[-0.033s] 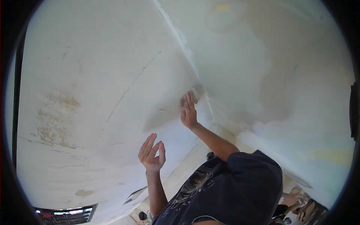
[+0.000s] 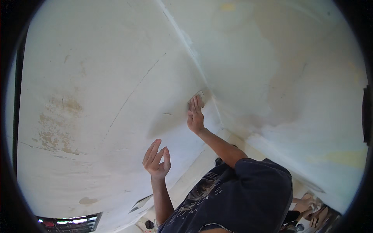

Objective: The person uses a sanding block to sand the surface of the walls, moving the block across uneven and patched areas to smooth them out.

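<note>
My right hand [image 2: 195, 116] is pressed to the white wall [image 2: 128, 77] close to the corner, fingers lying flat over a thin greyish piece that looks like sandpaper [image 2: 201, 98]. Only the upper edge of that piece shows past the fingertips. Lower and to the left, my left hand [image 2: 157, 159] is raised with the palm turned partly up. Its fingers are apart and bent, it holds nothing, and whether it touches the wall I cannot tell.
A white seam [image 2: 190, 48] runs down the corner to a second wall [image 2: 241, 58] with damp-looking brownish patches. Thin cracks and a peeling patch [image 2: 58, 128] mark the left wall. A barred opening [image 2: 70, 222] is at the lower left, and mixed clutter [image 2: 311, 213] lies at the lower right.
The view has shifted very slightly. Both hands keep nearly the same places.
</note>
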Available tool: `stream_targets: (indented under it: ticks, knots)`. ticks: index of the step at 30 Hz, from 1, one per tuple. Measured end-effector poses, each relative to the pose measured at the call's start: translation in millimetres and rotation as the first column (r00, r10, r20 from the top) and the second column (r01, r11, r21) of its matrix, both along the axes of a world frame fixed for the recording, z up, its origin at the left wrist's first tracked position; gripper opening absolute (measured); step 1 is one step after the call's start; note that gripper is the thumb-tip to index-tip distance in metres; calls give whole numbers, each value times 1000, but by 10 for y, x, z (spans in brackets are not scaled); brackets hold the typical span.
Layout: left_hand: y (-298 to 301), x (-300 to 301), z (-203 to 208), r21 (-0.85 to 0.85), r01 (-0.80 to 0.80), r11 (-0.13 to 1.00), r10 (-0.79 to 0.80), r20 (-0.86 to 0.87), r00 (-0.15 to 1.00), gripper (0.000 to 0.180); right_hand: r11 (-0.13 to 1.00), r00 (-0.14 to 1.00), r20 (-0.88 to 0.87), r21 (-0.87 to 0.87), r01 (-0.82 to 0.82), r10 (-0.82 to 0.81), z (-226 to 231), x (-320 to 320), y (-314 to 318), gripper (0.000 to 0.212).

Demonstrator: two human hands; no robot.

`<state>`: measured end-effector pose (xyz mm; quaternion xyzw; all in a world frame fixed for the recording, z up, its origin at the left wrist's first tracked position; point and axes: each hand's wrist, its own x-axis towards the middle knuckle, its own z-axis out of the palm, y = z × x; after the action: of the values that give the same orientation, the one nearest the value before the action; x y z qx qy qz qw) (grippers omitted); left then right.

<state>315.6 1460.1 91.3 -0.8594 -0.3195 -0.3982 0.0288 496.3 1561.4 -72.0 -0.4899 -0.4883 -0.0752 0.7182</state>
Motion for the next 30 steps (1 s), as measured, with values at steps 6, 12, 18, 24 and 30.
stream_targets:
  ticks: [6,12,18,24,30]
  knots:
    - [-75,-130,-38,16,5,1000,-4,-42,999,7,982,987,-161,183,55,-25,1214,121,346,43]
    - [68,4,235,129,177,976,-146,-219,965,8,988,967,-252,134,80,-44,625,187,251,47]
    - [455,231,213,401,204,893,-73,-317,946,13,994,653,-751,-57,89,-102,-435,-44,85,41]
    - [609,-40,44,438,241,866,-94,-331,939,21,995,896,-444,79,55,-15,442,-41,175,42]
    - [574,234,150,494,296,817,-132,-341,931,25,972,810,-540,-77,223,-228,-1029,-28,63,44]
